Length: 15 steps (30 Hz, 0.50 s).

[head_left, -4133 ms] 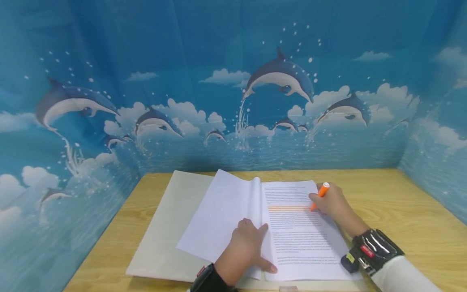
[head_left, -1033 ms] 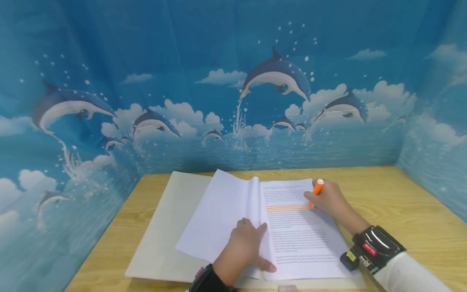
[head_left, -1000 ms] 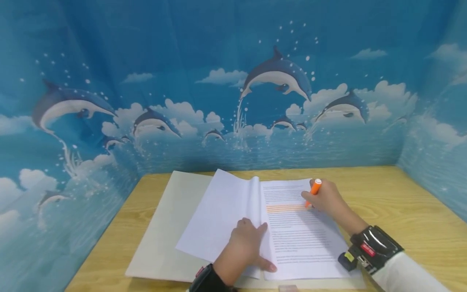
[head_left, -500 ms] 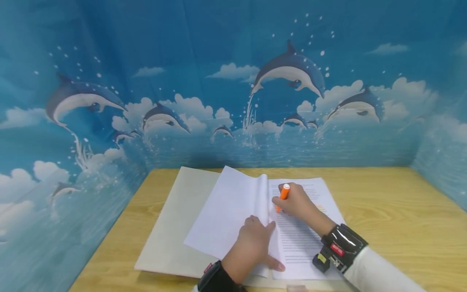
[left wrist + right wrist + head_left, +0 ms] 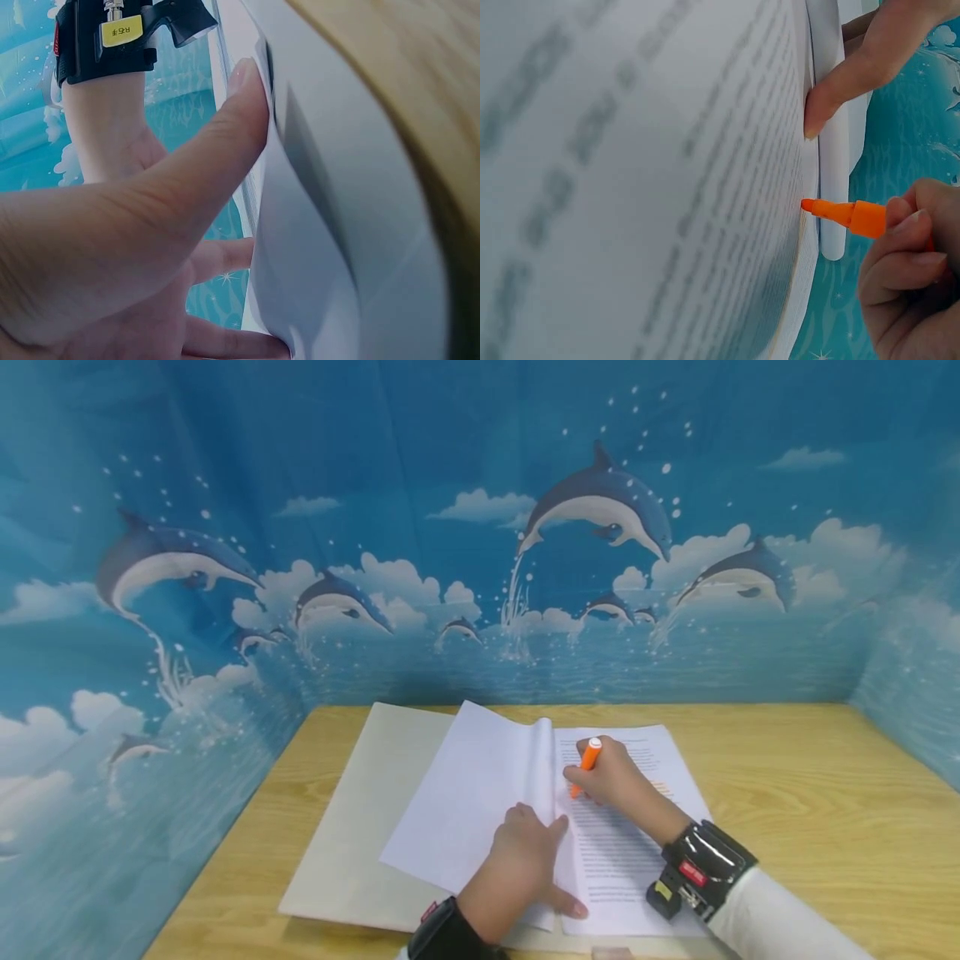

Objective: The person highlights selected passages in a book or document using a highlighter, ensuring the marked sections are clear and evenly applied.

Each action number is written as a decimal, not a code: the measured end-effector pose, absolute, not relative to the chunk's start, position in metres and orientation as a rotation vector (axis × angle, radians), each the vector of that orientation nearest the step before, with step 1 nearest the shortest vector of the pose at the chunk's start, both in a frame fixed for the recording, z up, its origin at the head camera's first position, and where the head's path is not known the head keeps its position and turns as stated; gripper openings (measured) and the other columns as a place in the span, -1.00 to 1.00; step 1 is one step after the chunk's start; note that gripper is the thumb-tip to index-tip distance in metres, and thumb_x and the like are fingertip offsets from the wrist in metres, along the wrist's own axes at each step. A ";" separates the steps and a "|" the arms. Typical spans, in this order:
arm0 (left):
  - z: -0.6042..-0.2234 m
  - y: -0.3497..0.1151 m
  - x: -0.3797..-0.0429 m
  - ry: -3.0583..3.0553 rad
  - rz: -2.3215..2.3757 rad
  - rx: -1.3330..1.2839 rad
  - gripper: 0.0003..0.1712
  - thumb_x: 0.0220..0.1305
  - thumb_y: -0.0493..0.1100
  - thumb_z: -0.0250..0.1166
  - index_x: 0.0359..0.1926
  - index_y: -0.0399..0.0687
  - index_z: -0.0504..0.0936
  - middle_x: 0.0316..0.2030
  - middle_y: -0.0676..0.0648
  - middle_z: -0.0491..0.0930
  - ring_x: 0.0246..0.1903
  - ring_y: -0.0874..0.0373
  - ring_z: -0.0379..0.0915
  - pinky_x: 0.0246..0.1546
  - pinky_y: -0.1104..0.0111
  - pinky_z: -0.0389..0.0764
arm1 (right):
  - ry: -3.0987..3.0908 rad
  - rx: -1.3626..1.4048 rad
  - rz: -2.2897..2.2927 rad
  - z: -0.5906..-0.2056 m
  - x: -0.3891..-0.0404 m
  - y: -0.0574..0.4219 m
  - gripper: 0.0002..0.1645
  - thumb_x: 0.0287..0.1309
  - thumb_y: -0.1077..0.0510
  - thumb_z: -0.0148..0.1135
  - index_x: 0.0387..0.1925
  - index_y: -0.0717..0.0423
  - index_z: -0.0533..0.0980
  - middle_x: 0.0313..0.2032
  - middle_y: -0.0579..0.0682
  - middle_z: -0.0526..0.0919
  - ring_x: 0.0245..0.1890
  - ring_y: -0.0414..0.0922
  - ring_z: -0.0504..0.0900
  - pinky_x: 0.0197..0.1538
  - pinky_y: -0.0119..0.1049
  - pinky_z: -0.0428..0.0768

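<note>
An orange highlighter (image 5: pixel 587 767) is pinched in my right hand (image 5: pixel 617 777), its tip down at the left side of the printed page (image 5: pixel 622 860). In the right wrist view the highlighter's tip (image 5: pixel 810 205) meets the paper beside the lines of text. Orange strokes show to the right of my right hand, partly hidden by it. My left hand (image 5: pixel 525 856) lies with spread fingers across the inner edge of the pages, thumb (image 5: pixel 244 112) on the paper. Beneath it a blank turned-over sheet (image 5: pixel 465 793) curls along the fold.
Under the pages an off-white cover (image 5: pixel 345 860) lies spread on the wooden table (image 5: pixel 810 777). A small pale object (image 5: pixel 611 953) sits at the near edge. Behind the table hangs a blue dolphin curtain (image 5: pixel 450 460).
My right hand has moved the highlighter from the right end of the lines to the left side of the page. My left hand stays on the paper. The head view has shifted slightly.
</note>
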<state>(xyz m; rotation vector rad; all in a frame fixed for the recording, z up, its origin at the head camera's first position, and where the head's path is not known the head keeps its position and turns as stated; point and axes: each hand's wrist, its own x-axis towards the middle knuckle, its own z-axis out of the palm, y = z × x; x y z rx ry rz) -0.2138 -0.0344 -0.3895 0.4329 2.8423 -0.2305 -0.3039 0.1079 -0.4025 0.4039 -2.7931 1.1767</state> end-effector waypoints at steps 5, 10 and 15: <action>-0.391 -0.034 -0.214 2.842 -0.186 0.427 0.33 -0.65 0.62 0.28 0.34 0.31 0.24 0.12 -0.29 0.44 0.07 -0.05 0.33 0.00 0.25 0.57 | -2.766 0.420 1.159 -0.403 -0.303 0.116 -0.57 -0.13 0.28 0.24 -0.73 0.07 0.14 -0.78 -0.12 0.14 -0.83 -0.23 0.24 -0.71 -0.39 0.25; -0.390 -0.034 -0.215 2.815 -0.121 0.401 0.34 -0.65 0.58 0.32 0.35 0.31 0.23 0.15 -0.30 0.40 0.09 -0.06 0.32 0.04 0.20 0.56 | -2.737 0.417 1.112 -0.406 -0.304 0.125 -0.56 -0.15 0.27 0.24 -0.74 0.04 0.12 -0.78 -0.14 0.13 -0.86 -0.24 0.24 -0.74 -0.40 0.23; -0.391 -0.033 -0.218 2.773 -0.034 0.347 0.33 -0.67 0.55 0.36 0.34 0.33 0.24 0.20 -0.32 0.34 0.11 -0.10 0.31 0.09 0.13 0.54 | -2.750 0.388 1.098 -0.406 -0.304 0.135 -0.54 -0.16 0.28 0.26 -0.74 0.03 0.11 -0.79 -0.13 0.16 -0.85 -0.24 0.29 -0.72 -0.39 0.27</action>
